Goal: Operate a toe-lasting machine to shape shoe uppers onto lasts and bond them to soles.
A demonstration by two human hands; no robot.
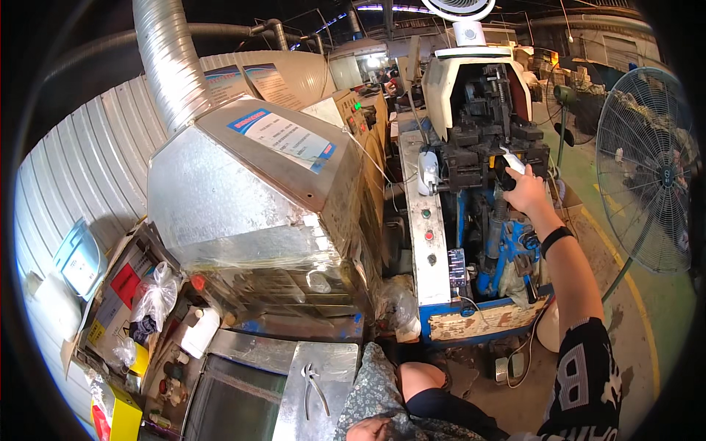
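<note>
My right hand reaches forward to the machine, its fingers curled at the front of the dark metal head. A slim white piece sticks up at my fingertips, against the metal blocks; its lower end is hidden by the fingers. The hand seems to grip it, though the exact kind of piece does not show. My left hand is low at the bottom edge, over the patterned cloth on my lap. Its fingers are mostly out of sight. Pliers with spread handles lie on a metal plate near that hand.
A sheet-metal hood with a silver duct stands to the left. A control strip with buttons runs beside the machine. A large caged fan stands at right. Bags and a white jug crowd the lower left.
</note>
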